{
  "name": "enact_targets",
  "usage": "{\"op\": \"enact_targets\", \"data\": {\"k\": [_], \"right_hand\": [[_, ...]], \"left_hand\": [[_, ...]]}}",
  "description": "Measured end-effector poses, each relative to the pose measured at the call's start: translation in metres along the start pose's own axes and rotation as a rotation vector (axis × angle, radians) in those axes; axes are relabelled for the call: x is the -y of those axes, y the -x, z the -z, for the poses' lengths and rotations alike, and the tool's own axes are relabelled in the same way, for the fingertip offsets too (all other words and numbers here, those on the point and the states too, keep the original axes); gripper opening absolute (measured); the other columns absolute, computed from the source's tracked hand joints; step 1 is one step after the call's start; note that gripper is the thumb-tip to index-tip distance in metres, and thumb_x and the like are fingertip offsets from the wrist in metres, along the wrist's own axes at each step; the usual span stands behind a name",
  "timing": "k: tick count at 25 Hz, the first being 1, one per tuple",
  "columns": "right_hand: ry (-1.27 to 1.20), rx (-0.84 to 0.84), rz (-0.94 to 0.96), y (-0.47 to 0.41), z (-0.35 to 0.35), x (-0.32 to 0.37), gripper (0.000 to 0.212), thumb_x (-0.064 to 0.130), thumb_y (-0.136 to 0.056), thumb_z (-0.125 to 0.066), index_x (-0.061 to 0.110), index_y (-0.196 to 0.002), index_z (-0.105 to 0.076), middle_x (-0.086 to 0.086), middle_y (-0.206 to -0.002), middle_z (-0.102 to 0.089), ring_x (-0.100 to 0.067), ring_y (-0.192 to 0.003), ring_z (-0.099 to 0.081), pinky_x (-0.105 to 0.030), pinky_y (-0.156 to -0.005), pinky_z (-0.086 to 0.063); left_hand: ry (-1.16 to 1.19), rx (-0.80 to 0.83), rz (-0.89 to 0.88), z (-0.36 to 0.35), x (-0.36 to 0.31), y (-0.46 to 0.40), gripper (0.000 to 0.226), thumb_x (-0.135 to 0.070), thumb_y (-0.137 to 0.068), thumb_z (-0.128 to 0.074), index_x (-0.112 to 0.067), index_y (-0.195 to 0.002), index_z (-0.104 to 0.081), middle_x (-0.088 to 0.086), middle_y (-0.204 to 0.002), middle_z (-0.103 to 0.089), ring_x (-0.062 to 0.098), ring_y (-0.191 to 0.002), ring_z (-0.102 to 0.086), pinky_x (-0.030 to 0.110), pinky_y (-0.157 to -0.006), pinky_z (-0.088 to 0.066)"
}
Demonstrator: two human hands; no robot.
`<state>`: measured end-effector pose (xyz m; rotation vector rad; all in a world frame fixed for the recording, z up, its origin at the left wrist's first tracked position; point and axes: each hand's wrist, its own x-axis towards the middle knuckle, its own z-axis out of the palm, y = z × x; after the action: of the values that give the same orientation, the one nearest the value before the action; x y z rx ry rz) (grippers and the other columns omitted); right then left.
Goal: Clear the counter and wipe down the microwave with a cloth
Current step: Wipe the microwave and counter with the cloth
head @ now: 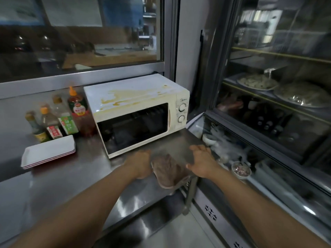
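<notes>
A white microwave (136,111) stands on the steel counter (71,176), its top smeared with yellow-brown stains and its door shut. A pinkish-brown cloth (167,171) lies on the counter's right front corner, partly hanging over the edge. My left hand (141,163) grips the cloth's left side. My right hand (201,162) rests on the counter at the cloth's right edge with fingers spread and the thumb touching the cloth.
Several sauce bottles (60,119) stand left of the microwave, with a stack of white trays (48,152) in front of them. A glass-fronted display fridge (268,113) holding plates and bowls fills the right. A window (80,33) runs behind the counter.
</notes>
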<state>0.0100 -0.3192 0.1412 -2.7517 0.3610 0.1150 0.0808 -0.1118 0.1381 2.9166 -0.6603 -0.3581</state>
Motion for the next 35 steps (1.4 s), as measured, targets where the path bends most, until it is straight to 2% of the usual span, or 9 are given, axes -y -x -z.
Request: {"op": "enact_targets", "data": {"k": [6, 10, 15, 20, 23, 25, 27, 31, 35], "right_hand": [[-0.04, 0.157, -0.068, -0.061, -0.046, -0.022, 0.073, 0.035, -0.086, -0.062, 0.012, -0.144, -0.026, -0.013, -0.148, -0.029, -0.034, -0.136, -0.024, -0.036, -0.11, -0.028], [-0.06, 0.244, -0.094, -0.101, -0.086, -0.02, 0.06, 0.039, -0.088, -0.059, 0.007, -0.134, -0.038, -0.016, -0.139, -0.043, -0.032, -0.13, -0.037, -0.034, -0.106, -0.034], [-0.009, 0.206, -0.138, -0.127, -0.121, -0.013, 0.053, 0.043, -0.086, -0.059, 0.007, -0.121, -0.042, -0.016, -0.123, -0.055, -0.033, -0.116, -0.052, -0.037, -0.096, -0.042], [0.027, 0.184, -0.228, -0.135, -0.132, -0.014, 0.041, 0.033, -0.086, -0.061, 0.009, -0.115, -0.046, -0.012, -0.118, -0.059, -0.029, -0.111, -0.057, -0.035, -0.092, -0.043], [-0.121, 0.228, -0.168, -0.142, -0.124, -0.016, 0.018, 0.025, -0.089, -0.057, 0.009, -0.097, -0.06, -0.008, -0.103, -0.064, -0.025, -0.097, -0.061, -0.027, -0.077, -0.047], [-0.289, 0.272, -0.123, -0.148, -0.109, -0.016, 0.02, 0.026, -0.092, -0.05, 0.012, -0.081, -0.06, -0.005, -0.086, -0.062, -0.02, -0.08, -0.059, -0.02, -0.063, -0.042], [-0.433, 0.304, -0.086, -0.156, -0.091, -0.015, 0.019, 0.023, -0.089, -0.052, 0.011, -0.078, -0.059, -0.003, -0.074, -0.06, -0.011, -0.065, -0.054, -0.017, -0.052, -0.036], [-0.579, 0.362, 0.074, -0.171, -0.047, -0.014, 0.02, 0.006, -0.087, -0.052, 0.018, -0.071, -0.05, 0.0, -0.066, -0.055, -0.008, -0.061, -0.05, -0.022, -0.058, -0.038], [-0.693, 0.463, 0.261, -0.175, 0.012, -0.015, 0.038, -0.015, -0.081, -0.047, 0.022, -0.089, -0.055, -0.008, -0.082, -0.062, -0.018, -0.072, -0.058, -0.03, -0.062, -0.043]], "left_hand": [[-0.017, 0.082, 0.005, -0.029, 0.014, -0.068, 0.064, -0.032, -0.084, -0.06, -0.015, -0.139, -0.033, 0.01, -0.141, -0.045, 0.029, -0.127, -0.045, 0.039, -0.102, -0.041], [0.043, 0.126, 0.02, -0.052, 0.024, -0.11, 0.06, -0.033, -0.084, -0.062, -0.016, -0.135, -0.036, 0.01, -0.138, -0.044, 0.029, -0.128, -0.043, 0.04, -0.104, -0.039], [0.09, 0.123, 0.002, -0.07, 0.03, -0.14, 0.052, -0.038, -0.09, -0.052, -0.016, -0.135, -0.038, 0.008, -0.138, -0.046, 0.027, -0.129, -0.042, 0.041, -0.106, -0.036], [0.113, 0.168, 0.008, -0.074, 0.031, -0.153, 0.055, -0.04, -0.089, -0.055, -0.018, -0.136, -0.036, 0.007, -0.137, -0.045, 0.026, -0.127, -0.043, 0.042, -0.106, -0.037], [0.115, 0.149, 0.024, -0.071, 0.028, -0.155, 0.057, -0.043, -0.088, -0.057, -0.018, -0.135, -0.038, 0.007, -0.132, -0.049, 0.026, -0.121, -0.047, 0.04, -0.101, -0.04], [0.13, 0.139, 0.064, -0.065, 0.025, -0.152, 0.056, -0.042, -0.088, -0.058, -0.018, -0.134, -0.039, 0.007, -0.13, -0.051, 0.025, -0.118, -0.05, 0.037, -0.098, -0.042], [0.169, 0.135, 0.125, -0.057, 0.02, -0.146, 0.054, -0.034, -0.088, -0.06, -0.017, -0.135, -0.039, 0.008, -0.131, -0.052, 0.025, -0.119, -0.051, 0.035, -0.097, -0.043], [0.218, 0.055, 0.23, -0.031, 0.0, -0.131, 0.054, -0.027, -0.086, -0.062, -0.014, -0.135, -0.042, 0.009, -0.133, -0.053, 0.025, -0.122, -0.05, 0.03, -0.096, -0.04], [0.372, -0.055, 0.372, 0.0, -0.024, -0.113, 0.045, -0.025, -0.084, -0.064, -0.015, -0.126, -0.05, 0.008, -0.121, -0.061, 0.023, -0.11, -0.058, 0.025, -0.087, -0.043]]}}
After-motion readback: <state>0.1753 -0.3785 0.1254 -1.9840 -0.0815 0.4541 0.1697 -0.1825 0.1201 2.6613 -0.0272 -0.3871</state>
